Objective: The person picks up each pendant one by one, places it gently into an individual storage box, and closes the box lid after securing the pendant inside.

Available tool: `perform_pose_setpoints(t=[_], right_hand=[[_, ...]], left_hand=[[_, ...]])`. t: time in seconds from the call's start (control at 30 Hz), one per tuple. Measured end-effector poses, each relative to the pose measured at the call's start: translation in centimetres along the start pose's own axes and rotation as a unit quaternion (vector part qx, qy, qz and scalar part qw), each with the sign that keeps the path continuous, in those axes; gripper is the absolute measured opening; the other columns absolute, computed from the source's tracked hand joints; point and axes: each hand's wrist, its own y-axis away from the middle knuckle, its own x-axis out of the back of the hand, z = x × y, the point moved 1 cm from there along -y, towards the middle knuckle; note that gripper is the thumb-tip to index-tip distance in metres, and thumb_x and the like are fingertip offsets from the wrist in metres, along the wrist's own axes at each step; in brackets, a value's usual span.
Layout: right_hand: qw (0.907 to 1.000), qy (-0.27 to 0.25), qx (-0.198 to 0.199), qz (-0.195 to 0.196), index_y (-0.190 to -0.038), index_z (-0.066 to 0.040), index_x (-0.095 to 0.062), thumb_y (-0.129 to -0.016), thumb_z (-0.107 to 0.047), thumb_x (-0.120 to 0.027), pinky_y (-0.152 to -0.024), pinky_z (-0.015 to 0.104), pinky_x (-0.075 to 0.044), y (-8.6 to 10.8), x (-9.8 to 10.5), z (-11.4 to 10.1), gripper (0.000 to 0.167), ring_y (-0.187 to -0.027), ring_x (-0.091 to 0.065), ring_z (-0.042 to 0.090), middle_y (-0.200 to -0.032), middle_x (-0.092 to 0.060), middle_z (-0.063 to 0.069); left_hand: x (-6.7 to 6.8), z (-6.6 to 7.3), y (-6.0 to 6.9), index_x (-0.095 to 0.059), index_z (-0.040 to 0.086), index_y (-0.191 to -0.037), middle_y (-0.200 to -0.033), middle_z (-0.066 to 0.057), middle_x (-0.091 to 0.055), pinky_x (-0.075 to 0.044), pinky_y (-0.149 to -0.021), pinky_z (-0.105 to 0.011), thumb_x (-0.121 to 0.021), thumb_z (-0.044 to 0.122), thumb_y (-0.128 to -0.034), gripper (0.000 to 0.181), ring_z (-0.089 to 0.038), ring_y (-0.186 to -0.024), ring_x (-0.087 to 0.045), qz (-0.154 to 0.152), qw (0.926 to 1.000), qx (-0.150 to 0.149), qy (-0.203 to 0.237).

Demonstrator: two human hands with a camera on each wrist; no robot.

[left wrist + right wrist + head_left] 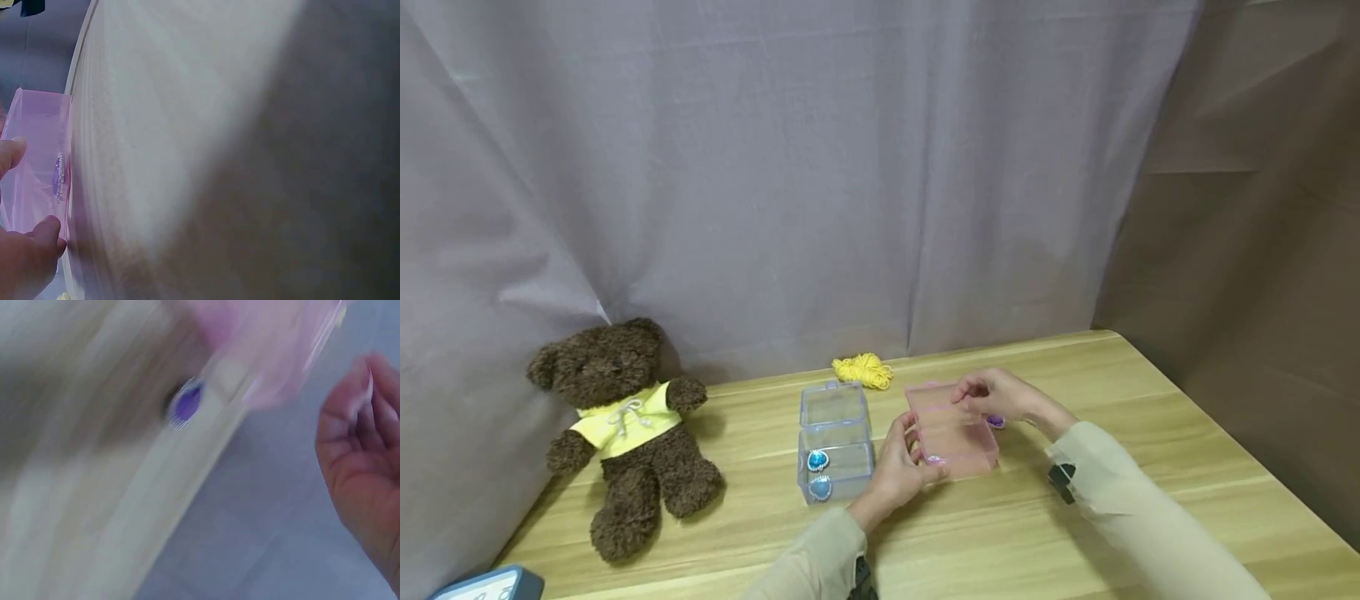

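- Your left hand (898,467) grips the near left side of the translucent pink plastic box (981,461), lower right of centre in the head view, lid raised.
- Your right hand (1003,396), fingers bent, is at the lid's upper right; you cannot tell whether it touches or holds anything.
- A purple gem with a silvery beaded rim (996,422) lies on the pale wood-grain desk (985,533), just right of the box.
- In the left wrist view, you see a purple gem (59,176) through the pink wall.
- Left of your left hand, a translucent blue plastic box (856,457) stands open, holding two silver-rimmed blue gems (817,460).
- Upper centre of the desk: bundled yellow cord (862,370).
- Lower left: a brown plush bear in a yellow top (625,429).
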Motion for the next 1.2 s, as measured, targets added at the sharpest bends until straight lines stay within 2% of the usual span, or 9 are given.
perform_pose_setpoints(t=[0.1,0.2,0.33,0.5,0.6,0.73,0.93,1.07,1.2], right_hand=[[0.9963,-0.015,-0.037,0.076,-0.095,0.014,-0.060,-0.085,0.007,-0.057,-0.050,0.018,-0.048,0.8,1.1,1.7,0.013,-0.060,-0.049,0.006,-0.072,-0.058,0.006],[0.9914,-0.005,-0.064,0.115,-0.095,0.015,-0.059,-0.084,0.006,-0.058,-0.048,0.018,-0.047,1.6,1.0,3.6,0.014,-0.060,-0.047,0.005,-0.071,-0.057,0.004],[0.9860,-0.010,-0.115,0.120,-0.098,0.015,-0.059,-0.082,0.005,-0.061,-0.049,0.020,-0.048,2.3,0.2,5.3,0.019,-0.062,-0.049,0.010,-0.072,-0.057,0.005],[0.9784,-0.006,-0.173,0.113,-0.100,0.010,-0.058,-0.080,0.001,-0.068,-0.051,0.021,-0.049,2.3,-0.4,5.8,0.024,-0.063,-0.048,0.013,-0.072,-0.051,0.004],[0.9770,0.017,-0.178,0.116,-0.096,0.007,-0.058,-0.078,0.001,-0.069,-0.051,0.019,-0.047,2.2,-0.4,5.9,0.022,-0.062,-0.047,0.011,-0.071,-0.048,0.003],[0.9778,0.036,-0.164,0.126,-0.089,0.004,-0.057,-0.076,0.003,-0.069,-0.048,0.016,-0.041,2.2,-0.2,5.8,0.018,-0.061,-0.044,0.011,-0.068,-0.046,0.001],[0.9767,0.035,-0.155,0.144,-0.086,0.004,-0.054,-0.075,0.004,-0.071,-0.049,0.016,-0.039,2.6,-0.1,5.8,0.020,-0.064,-0.043,0.012,-0.070,-0.046,0.001],[0.9739,-0.029,-0.163,0.155,-0.091,0.008,-0.052,-0.079,0.004,-0.067,-0.051,0.018,-0.050,3.0,-0.2,5.9,0.019,-0.063,-0.052,0.010,-0.071,-0.052,0.002],[0.9682,-0.116,-0.128,0.180,-0.100,0.016,-0.048,-0.084,0.007,-0.061,-0.056,0.021,-0.058,2.8,0.0,5.0,0.022,-0.062,-0.061,0.009,-0.074,-0.060,0.005]], left_hand=[[0.2,0.1,0.0,-0.026,-0.007,-0.140,-0.148,-0.024,-0.030,-0.041,-0.108,-0.043,-0.076,-0.011,-0.0640,0.091,-0.040,-0.133,-0.035,0.003,1.0000,0.001,0.006],[0.3,0.1,0.0,-0.026,-0.006,-0.140,-0.147,-0.025,-0.031,-0.041,-0.107,-0.042,-0.076,-0.013,-0.0634,0.092,-0.040,-0.133,-0.036,0.005,1.0000,0.004,0.005],[0.4,-0.2,0.0,-0.025,-0.006,-0.141,-0.144,-0.027,-0.034,-0.044,-0.105,-0.038,-0.075,-0.014,-0.0627,0.093,-0.040,-0.130,-0.040,0.001,0.9998,0.010,0.015],[0.2,-0.4,-0.1,-0.024,-0.007,-0.141,-0.140,-0.029,-0.038,-0.047,-0.102,-0.035,-0.073,-0.016,-0.0632,0.093,-0.040,-0.126,-0.045,-0.007,0.9991,0.010,0.039],[0.1,-0.3,-0.2,-0.024,-0.007,-0.141,-0.141,-0.029,-0.038,-0.048,-0.101,-0.035,-0.074,-0.016,-0.0633,0.093,-0.040,-0.125,-0.046,-0.009,0.9993,0.007,0.037],[0.0,-0.2,-0.4,-0.024,-0.007,-0.140,-0.140,-0.029,-0.038,-0.049,-0.100,-0.036,-0.073,-0.017,-0.0629,0.092,-0.040,-0.125,-0.046,-0.009,0.9993,-0.001,0.037],[0.0,0.1,-0.4,-0.025,-0.006,-0.140,-0.141,-0.028,-0.037,-0.048,-0.100,-0.036,-0.073,-0.018,-0.0626,0.092,-0.040,-0.126,-0.044,-0.009,0.9994,0.000,0.033],[-0.1,0.1,-0.3,-0.024,-0.006,-0.141,-0.141,-0.028,-0.038,-0.048,-0.100,-0.036,-0.072,-0.019,-0.0623,0.093,-0.040,-0.126,-0.045,-0.015,0.9991,0.007,0.039],[0.0,0.0,-0.2,-0.024,-0.007,-0.140,-0.140,-0.029,-0.038,-0.049,-0.100,-0.036,-0.072,-0.019,-0.0622,0.092,-0.040,-0.125,-0.046,-0.019,0.9989,0.001,0.042]])
